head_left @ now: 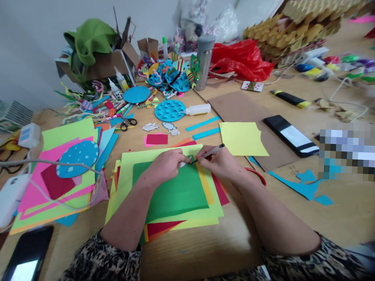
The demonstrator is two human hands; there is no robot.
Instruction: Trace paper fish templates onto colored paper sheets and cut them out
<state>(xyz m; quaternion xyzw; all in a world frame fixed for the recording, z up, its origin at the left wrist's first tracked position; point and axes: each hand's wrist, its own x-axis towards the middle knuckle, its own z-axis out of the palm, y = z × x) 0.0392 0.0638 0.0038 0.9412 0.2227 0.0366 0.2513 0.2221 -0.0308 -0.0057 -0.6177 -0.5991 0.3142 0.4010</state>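
Observation:
My right hand (219, 161) grips a pen (214, 150) with a grey barrel and a dark end, its tip down near the top edge of a green paper sheet (175, 194). Beside the tip, the curled fingers of my left hand (166, 163) press a small white paper cutout (183, 163) against that sheet; its shape is mostly covered. Under the green sheet lies yellow-green paper (122, 200), with red and orange sheets showing at the edges. White fish cutouts (171, 128) lie beyond my hands. Red-handled scissors (257, 173), partly hidden, rest by my right forearm.
On the left are stacked coloured papers (47, 151), a cable and a phone (29, 253). Behind stand a steel bottle (204, 64), glue bottles and a dotted blue disc (170, 110). To the right are a black-and-white phone (290, 134), a cutter knife (290, 98) and blue scraps (297, 184).

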